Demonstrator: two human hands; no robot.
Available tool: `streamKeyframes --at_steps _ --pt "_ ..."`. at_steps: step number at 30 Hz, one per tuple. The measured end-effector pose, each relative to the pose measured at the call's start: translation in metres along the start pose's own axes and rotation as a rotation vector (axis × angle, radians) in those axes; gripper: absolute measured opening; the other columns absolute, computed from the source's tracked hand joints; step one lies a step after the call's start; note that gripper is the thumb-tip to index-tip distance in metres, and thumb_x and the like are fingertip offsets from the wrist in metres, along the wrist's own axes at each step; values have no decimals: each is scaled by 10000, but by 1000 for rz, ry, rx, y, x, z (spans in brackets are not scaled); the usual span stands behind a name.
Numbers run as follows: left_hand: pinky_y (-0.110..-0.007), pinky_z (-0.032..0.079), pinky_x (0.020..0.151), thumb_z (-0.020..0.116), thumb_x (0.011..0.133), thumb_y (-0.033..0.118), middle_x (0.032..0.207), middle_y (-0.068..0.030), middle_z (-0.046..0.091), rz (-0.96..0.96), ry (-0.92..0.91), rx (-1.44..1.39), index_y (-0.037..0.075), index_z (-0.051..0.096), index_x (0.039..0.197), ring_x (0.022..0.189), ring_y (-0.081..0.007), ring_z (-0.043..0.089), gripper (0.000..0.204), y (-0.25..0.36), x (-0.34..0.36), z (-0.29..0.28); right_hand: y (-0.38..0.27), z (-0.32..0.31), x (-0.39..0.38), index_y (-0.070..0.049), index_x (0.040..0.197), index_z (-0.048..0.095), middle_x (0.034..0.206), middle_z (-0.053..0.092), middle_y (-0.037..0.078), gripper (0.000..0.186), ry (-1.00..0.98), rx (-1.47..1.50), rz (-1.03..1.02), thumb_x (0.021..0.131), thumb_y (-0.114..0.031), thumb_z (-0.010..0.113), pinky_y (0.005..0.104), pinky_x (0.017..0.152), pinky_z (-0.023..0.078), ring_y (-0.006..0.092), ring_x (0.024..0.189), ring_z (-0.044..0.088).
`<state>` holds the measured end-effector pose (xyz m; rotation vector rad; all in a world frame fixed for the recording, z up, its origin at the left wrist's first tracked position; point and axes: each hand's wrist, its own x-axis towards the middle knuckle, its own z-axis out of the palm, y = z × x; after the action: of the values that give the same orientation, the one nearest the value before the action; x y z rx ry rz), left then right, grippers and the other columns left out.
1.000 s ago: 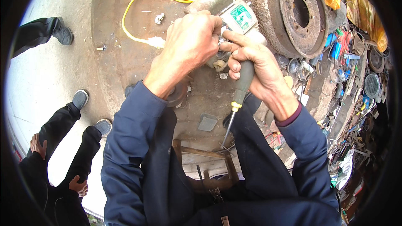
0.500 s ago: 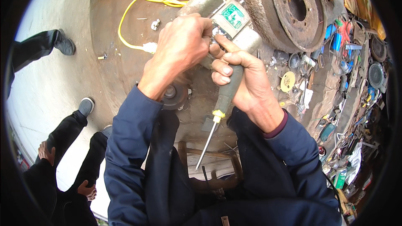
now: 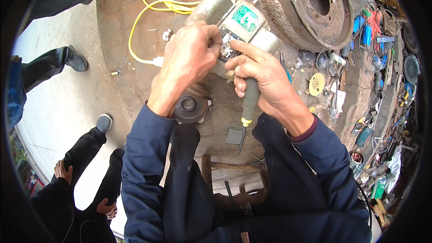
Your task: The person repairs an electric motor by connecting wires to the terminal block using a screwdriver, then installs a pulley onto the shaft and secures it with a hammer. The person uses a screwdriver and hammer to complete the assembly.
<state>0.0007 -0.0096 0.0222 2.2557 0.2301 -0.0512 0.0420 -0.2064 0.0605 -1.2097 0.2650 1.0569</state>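
Observation:
A worn metal motor-like unit (image 3: 207,8) with a green label (image 3: 244,17) has exposed small fittings (image 3: 227,50) on its near side. My left hand (image 3: 189,56) is pinched closed at those fittings, whatever it grips hidden behind its fingers. My right hand (image 3: 265,85) has its lower fingers wrapped round a dark screwdriver handle (image 3: 250,99), blade pointing down toward me, while its index finger reaches to the fittings. Just below my left hand sits a dark round part (image 3: 188,104) with a hub in its middle.
A coiled yellow cord (image 3: 167,2) lies behind the unit, a rusty wheel (image 3: 297,22) beside it. Mixed scrap (image 3: 380,63) and a yellow disc (image 3: 316,84) fill the right side. Other people's legs (image 3: 45,68) and hands (image 3: 63,171) are along the left. A wooden stool (image 3: 234,166) shows between my knees.
Since half a second ago the screwdriver blade has swung from slanting down-left to more nearly upright. More of the fittings and the dark round part shows. The surroundings have shifted slightly in view.

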Motion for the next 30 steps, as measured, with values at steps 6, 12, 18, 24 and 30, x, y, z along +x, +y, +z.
streamKeyframes --at_steps 6,12,18,24,30 --pt "-529 562 791 692 875 115 941 -207 740 6 2 6 34 761 903 924 -443 721 110 -1 0 2 4 -3 6 104 1606 395 1112 678 146 740 -33 -87 -34 896 45 597 297 600 540 139 681 614" --pt "-530 563 788 691 876 118 944 -208 740 -1 -4 12 38 763 908 921 -444 722 113 -1 0 1 1 -6 9 116 1591 415 1107 682 137 729 -45 -95 -17 891 38 602 295 594 539 135 664 604" --pt "-534 565 796 686 884 121 943 -207 739 1 13 19 40 764 907 925 -442 724 115 -1 -1 2 0 -10 12 119 1574 437 1109 686 135 711 -50 -75 -2 888 36 605 300 595 540 131 652 595" --pt "-531 571 801 686 895 126 942 -207 739 -4 17 30 40 768 906 924 -442 726 119 0 -1 2 0 -13 14 145 1534 475 1098 668 151 692 -55 -62 -50 864 36 607 293 592 534 146 678 611" --pt "-474 568 782 734 842 105 952 -188 748 1 8 58 28 776 955 890 -399 748 143 -1 0 1 -2 -12 14 155 1508 498 1109 669 155 668 -44 -91 -39 859 35 597 295 598 534 144 679 608"
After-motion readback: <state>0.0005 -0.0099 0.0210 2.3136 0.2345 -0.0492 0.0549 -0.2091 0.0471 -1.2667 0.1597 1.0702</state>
